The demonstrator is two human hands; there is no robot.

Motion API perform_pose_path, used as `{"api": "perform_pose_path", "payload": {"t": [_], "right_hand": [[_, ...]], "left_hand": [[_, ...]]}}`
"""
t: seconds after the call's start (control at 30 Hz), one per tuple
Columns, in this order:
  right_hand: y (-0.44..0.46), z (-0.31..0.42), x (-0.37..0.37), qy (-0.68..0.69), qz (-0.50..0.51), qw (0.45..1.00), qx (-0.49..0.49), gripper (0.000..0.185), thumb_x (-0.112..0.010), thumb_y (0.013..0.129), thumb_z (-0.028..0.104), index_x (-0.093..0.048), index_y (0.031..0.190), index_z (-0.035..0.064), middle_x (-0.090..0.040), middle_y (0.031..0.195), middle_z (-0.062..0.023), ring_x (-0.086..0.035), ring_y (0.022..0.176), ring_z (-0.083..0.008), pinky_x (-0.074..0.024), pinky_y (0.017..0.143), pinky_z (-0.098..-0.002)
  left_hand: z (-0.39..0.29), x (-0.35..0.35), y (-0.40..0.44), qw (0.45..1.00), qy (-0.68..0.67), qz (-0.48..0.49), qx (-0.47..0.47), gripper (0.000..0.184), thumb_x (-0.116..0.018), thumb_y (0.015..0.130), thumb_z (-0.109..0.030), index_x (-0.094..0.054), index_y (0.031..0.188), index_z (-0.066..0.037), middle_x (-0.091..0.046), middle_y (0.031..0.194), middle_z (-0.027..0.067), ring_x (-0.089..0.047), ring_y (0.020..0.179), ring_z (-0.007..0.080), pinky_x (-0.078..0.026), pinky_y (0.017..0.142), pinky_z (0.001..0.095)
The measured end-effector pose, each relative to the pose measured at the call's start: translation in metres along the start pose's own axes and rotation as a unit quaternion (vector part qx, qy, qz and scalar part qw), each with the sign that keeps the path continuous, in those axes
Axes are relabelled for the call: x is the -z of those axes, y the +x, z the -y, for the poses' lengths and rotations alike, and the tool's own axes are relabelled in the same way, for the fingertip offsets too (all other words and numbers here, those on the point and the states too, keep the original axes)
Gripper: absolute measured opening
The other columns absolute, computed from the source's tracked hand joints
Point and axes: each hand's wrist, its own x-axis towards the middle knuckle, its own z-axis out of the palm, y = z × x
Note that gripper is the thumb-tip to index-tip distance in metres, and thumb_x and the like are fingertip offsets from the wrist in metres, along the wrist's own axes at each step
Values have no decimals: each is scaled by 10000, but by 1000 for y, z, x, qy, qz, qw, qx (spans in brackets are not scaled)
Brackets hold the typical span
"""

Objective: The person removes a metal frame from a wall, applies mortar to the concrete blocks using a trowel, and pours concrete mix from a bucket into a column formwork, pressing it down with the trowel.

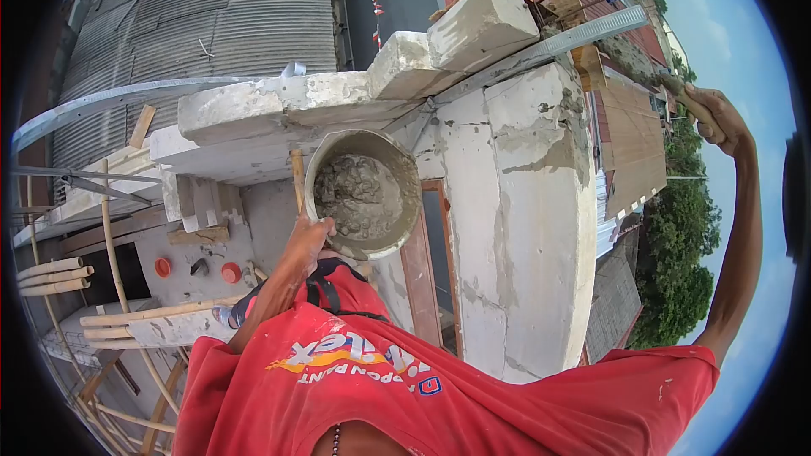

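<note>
My left hand (314, 235) grips the rim of a round bucket (409, 194) that holds wet grey mortar (359, 190). The bucket is in front of my body, beside a light block wall (481, 160). Out to the right, my right hand (718, 121) is closed around the handle of a trowel (672, 83), near the top end of the wall. Grey mortar smears mark the wall's joints and surface. Pale blocks (481, 25) lie along the upper edge beside a metal channel (583, 31).
Corrugated roofs (270, 8) lie beyond the wall. Bamboo poles (118, 236) and planks form scaffolding at the lower left. Two red containers (231, 272) rest on a lower surface. A framed opening (439, 262) is beside the wall. Trees (676, 262) show at the right.
</note>
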Motion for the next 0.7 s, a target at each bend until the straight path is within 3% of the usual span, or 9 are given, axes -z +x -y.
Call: {"api": "perform_pose_path", "payload": {"t": [0.1,0.27,0.37,0.43,0.5,0.63,0.7], "right_hand": [[48,37,-9,-162,-25,986,38,372,-584,991,391,-663,967,29,-593,606,-13,-491,377,-49,-361,271,-184],[48,44,-51,-267,-76,956,94,435,-581,994,455,-680,899,43,-562,591,-8,-478,401,-67,-358,324,-244],[21,4,-70,-200,-127,965,109,426,-583,995,463,-663,881,61,-549,619,8,-483,422,-69,-362,335,-237],[-18,-20,-95,-22,-160,985,63,445,-630,966,462,-627,836,36,-539,636,-10,-492,416,-79,-356,343,-233],[-53,-52,-114,157,-128,979,26,409,-618,979,438,-612,908,35,-558,685,-11,-495,415,-51,-369,334,-190],[-121,-106,-146,326,-66,940,-69,335,-582,1005,361,-579,1023,27,-592,715,-35,-510,428,-47,-383,326,-178],[-153,-119,-167,371,-71,920,-101,327,-567,1011,343,-570,1030,17,-592,713,-44,-500,419,-56,-384,321,-190]], "left_hand": [[3,3,-3,1000,-8,-9,-5,565,-518,852,-68,-339,1386,-117,-561,1153,125,-666,980,299,-634,790,514],[13,19,-4,1000,-21,-18,-3,561,-515,837,-72,-350,1372,-114,-555,1088,121,-674,921,313,-639,756,515],[13,28,-7,999,-7,-35,10,549,-510,837,-74,-358,1363,-113,-560,1085,127,-678,897,323,-638,746,515],[9,31,-13,999,5,-40,14,540,-509,841,-79,-361,1359,-117,-564,1089,135,-679,893,326,-636,741,516],[9,34,-14,999,2,-48,10,468,-506,852,-86,-387,1305,-98,-571,1082,142,-686,884,332,-635,741,511],[15,47,-13,998,5,-54,14,271,-520,885,-114,-454,1142,-58,-593,1062,157,-698,882,351,-634,738,501],[17,53,-11,999,-4,-42,25,421,-525,885,-103,-396,1286,-94,-559,998,102,-667,869,287,-634,717,471]]}}
